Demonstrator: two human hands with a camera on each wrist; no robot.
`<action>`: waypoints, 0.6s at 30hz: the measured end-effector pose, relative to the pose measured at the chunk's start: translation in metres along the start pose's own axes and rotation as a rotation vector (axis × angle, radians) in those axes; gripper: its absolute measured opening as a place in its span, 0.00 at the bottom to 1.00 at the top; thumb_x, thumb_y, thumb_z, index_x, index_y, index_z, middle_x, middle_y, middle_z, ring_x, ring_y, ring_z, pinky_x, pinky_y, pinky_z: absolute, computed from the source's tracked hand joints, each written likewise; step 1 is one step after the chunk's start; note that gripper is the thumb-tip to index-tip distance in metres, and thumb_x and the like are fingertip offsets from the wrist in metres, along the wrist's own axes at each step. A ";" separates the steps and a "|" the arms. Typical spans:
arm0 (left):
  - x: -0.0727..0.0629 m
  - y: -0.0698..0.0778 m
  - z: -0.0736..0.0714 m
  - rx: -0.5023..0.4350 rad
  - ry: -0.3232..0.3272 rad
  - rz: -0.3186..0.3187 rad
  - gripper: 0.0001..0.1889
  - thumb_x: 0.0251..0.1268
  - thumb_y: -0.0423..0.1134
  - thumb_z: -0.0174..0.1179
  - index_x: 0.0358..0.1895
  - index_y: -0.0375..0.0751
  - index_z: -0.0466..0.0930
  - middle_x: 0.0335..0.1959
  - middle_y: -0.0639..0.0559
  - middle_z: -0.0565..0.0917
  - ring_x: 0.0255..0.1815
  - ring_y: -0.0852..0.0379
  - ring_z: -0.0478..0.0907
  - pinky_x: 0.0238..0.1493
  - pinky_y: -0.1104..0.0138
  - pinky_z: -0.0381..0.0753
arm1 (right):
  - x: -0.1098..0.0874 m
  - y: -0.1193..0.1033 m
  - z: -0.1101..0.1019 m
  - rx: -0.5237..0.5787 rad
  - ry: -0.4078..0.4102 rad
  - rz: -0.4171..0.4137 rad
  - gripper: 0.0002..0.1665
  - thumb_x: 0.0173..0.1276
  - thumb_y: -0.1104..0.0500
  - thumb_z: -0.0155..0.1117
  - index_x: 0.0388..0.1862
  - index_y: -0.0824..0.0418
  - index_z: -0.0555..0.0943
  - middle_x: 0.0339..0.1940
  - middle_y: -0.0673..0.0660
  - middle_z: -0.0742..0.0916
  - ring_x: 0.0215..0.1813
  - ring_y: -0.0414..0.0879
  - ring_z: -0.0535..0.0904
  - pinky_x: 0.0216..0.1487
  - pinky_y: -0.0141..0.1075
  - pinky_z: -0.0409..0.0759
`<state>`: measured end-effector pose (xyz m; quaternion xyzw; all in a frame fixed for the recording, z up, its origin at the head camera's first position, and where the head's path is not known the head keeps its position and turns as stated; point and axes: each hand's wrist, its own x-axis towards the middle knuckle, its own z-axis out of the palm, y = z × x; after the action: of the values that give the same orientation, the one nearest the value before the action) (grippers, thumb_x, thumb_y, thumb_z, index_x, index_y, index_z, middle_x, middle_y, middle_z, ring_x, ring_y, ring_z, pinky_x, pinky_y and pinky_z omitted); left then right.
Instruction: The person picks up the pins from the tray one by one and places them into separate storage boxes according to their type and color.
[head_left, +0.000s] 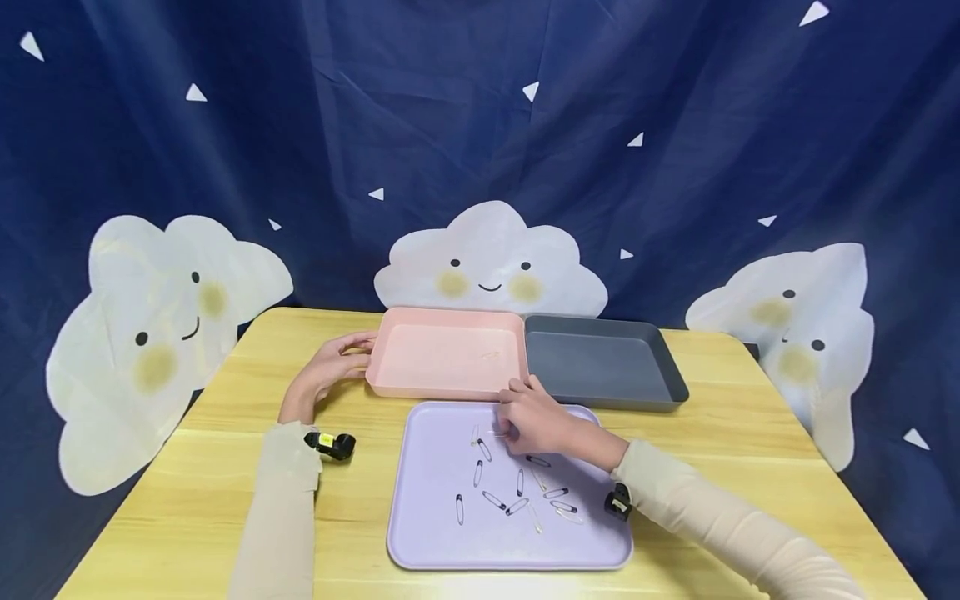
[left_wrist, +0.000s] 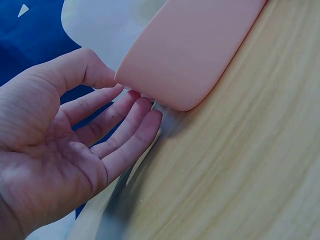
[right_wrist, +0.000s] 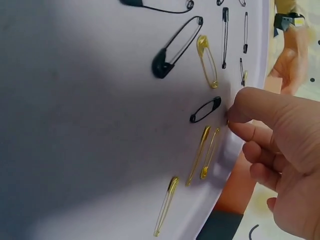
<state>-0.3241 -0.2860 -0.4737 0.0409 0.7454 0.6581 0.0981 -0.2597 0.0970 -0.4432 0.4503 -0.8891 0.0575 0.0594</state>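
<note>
Lilac tray (head_left: 427,542), pins (right_wrist: 216,103) beside right fingers (right_wrist: 244,107)

light wood-grain table (head_left: 348,508), rounded far corners. navy curtain (head_left: 450,125) behind, creased, scattered small white triangles (head_left: 531,91). three smiley clouds with yellow cheeks on it: left cloud (head_left: 168,333) tilted, mid cloud (head_left: 491,250) level, right cloud (head_left: 813,321) creased, mouth partly lost in a fold.

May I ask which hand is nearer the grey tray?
Right: the right hand is over the purple tray, near the left end of the grey tray; the left hand is at the left end of the pink tray.
</note>
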 end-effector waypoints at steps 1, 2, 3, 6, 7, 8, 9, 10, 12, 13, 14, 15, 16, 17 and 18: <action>0.000 0.000 -0.001 0.001 -0.001 0.002 0.33 0.70 0.27 0.59 0.77 0.30 0.61 0.70 0.29 0.68 0.48 0.64 0.81 0.47 0.70 0.85 | 0.000 0.000 0.000 0.000 -0.006 -0.003 0.09 0.46 0.60 0.74 0.20 0.51 0.80 0.32 0.46 0.81 0.39 0.43 0.66 0.45 0.38 0.57; -0.001 0.001 -0.001 0.003 -0.001 0.002 0.33 0.71 0.27 0.59 0.77 0.31 0.61 0.70 0.29 0.67 0.47 0.64 0.81 0.47 0.70 0.85 | 0.000 0.001 -0.001 -0.002 -0.011 -0.005 0.09 0.46 0.60 0.74 0.20 0.51 0.80 0.32 0.45 0.81 0.39 0.42 0.66 0.45 0.38 0.58; -0.001 0.001 -0.001 0.002 0.001 0.001 0.33 0.70 0.27 0.59 0.77 0.31 0.61 0.70 0.29 0.67 0.47 0.64 0.81 0.47 0.70 0.85 | 0.001 0.001 0.000 -0.003 -0.013 -0.008 0.09 0.45 0.59 0.74 0.20 0.50 0.79 0.31 0.45 0.80 0.39 0.42 0.66 0.45 0.38 0.58; -0.003 0.002 -0.003 0.006 -0.003 0.001 0.33 0.71 0.27 0.59 0.77 0.31 0.61 0.70 0.29 0.67 0.48 0.64 0.81 0.47 0.70 0.85 | 0.002 0.001 0.001 -0.002 -0.024 -0.010 0.11 0.44 0.59 0.74 0.19 0.49 0.78 0.31 0.44 0.80 0.39 0.42 0.65 0.46 0.38 0.59; -0.003 0.003 -0.003 0.005 -0.003 0.001 0.33 0.71 0.27 0.59 0.77 0.31 0.61 0.70 0.29 0.67 0.48 0.64 0.81 0.47 0.70 0.85 | 0.003 0.000 0.001 -0.003 -0.027 -0.009 0.12 0.44 0.59 0.75 0.19 0.49 0.78 0.32 0.44 0.80 0.39 0.42 0.65 0.47 0.39 0.59; -0.003 0.003 -0.003 0.004 -0.003 0.001 0.33 0.70 0.27 0.59 0.77 0.31 0.61 0.70 0.29 0.67 0.48 0.64 0.81 0.47 0.70 0.85 | 0.004 0.000 0.001 -0.006 -0.028 -0.009 0.12 0.44 0.58 0.75 0.18 0.49 0.77 0.32 0.44 0.80 0.39 0.42 0.65 0.47 0.39 0.59; -0.003 0.003 -0.002 0.001 -0.003 0.001 0.33 0.70 0.27 0.59 0.77 0.31 0.61 0.69 0.29 0.67 0.47 0.64 0.81 0.47 0.70 0.85 | 0.004 0.000 0.001 -0.008 -0.028 -0.011 0.12 0.44 0.59 0.75 0.18 0.49 0.77 0.31 0.44 0.80 0.39 0.42 0.65 0.47 0.39 0.59; -0.003 0.003 -0.002 -0.001 -0.004 0.003 0.33 0.70 0.27 0.59 0.77 0.31 0.61 0.69 0.29 0.68 0.47 0.65 0.81 0.47 0.70 0.85 | 0.005 -0.001 0.001 -0.011 -0.030 -0.013 0.12 0.44 0.59 0.75 0.18 0.49 0.77 0.31 0.44 0.80 0.39 0.42 0.65 0.47 0.39 0.59; -0.003 0.001 -0.002 -0.006 -0.006 0.010 0.32 0.70 0.27 0.58 0.77 0.30 0.61 0.67 0.30 0.69 0.47 0.65 0.81 0.47 0.71 0.85 | 0.005 -0.001 0.000 -0.031 -0.030 -0.025 0.12 0.44 0.58 0.75 0.18 0.49 0.78 0.29 0.44 0.80 0.38 0.42 0.65 0.46 0.39 0.59; -0.002 0.001 -0.002 -0.010 -0.006 0.012 0.32 0.70 0.26 0.58 0.76 0.30 0.62 0.66 0.31 0.69 0.47 0.65 0.81 0.47 0.71 0.85 | 0.005 -0.001 0.001 -0.042 -0.031 -0.032 0.12 0.43 0.58 0.75 0.18 0.49 0.78 0.29 0.44 0.79 0.38 0.42 0.65 0.46 0.39 0.59; -0.002 0.000 -0.002 -0.013 -0.008 0.014 0.32 0.70 0.26 0.58 0.76 0.30 0.62 0.66 0.31 0.69 0.47 0.65 0.81 0.47 0.71 0.85 | 0.005 0.000 0.001 -0.056 -0.031 -0.040 0.12 0.44 0.58 0.75 0.17 0.49 0.78 0.28 0.44 0.79 0.38 0.42 0.65 0.46 0.39 0.59; -0.002 0.000 -0.002 -0.016 -0.008 0.012 0.32 0.70 0.26 0.58 0.76 0.30 0.62 0.65 0.32 0.70 0.46 0.65 0.81 0.47 0.71 0.85 | 0.005 0.000 0.002 -0.068 -0.031 -0.049 0.12 0.44 0.57 0.75 0.17 0.48 0.77 0.28 0.43 0.79 0.38 0.42 0.64 0.46 0.39 0.59; -0.001 0.000 -0.002 -0.015 -0.008 0.013 0.32 0.70 0.26 0.58 0.76 0.30 0.62 0.65 0.32 0.70 0.46 0.65 0.81 0.46 0.70 0.85 | 0.005 0.001 0.002 -0.078 -0.030 -0.059 0.12 0.44 0.57 0.75 0.17 0.48 0.77 0.28 0.43 0.78 0.38 0.42 0.64 0.46 0.39 0.59; -0.001 -0.001 -0.002 -0.013 -0.008 0.011 0.32 0.70 0.27 0.58 0.76 0.30 0.62 0.65 0.32 0.70 0.46 0.65 0.81 0.46 0.70 0.85 | 0.005 0.002 0.003 -0.087 -0.028 -0.068 0.12 0.44 0.57 0.75 0.17 0.48 0.77 0.28 0.43 0.78 0.38 0.42 0.64 0.46 0.39 0.59; -0.001 -0.001 -0.002 -0.012 -0.009 0.009 0.32 0.70 0.27 0.58 0.76 0.30 0.62 0.66 0.32 0.70 0.46 0.65 0.81 0.47 0.70 0.85 | 0.004 0.003 0.003 -0.093 -0.026 -0.076 0.13 0.44 0.57 0.75 0.17 0.48 0.76 0.29 0.43 0.78 0.38 0.42 0.64 0.46 0.39 0.59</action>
<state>-0.3234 -0.2884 -0.4743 0.0466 0.7407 0.6629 0.0987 -0.2647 0.0946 -0.4456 0.4811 -0.8738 0.0081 0.0705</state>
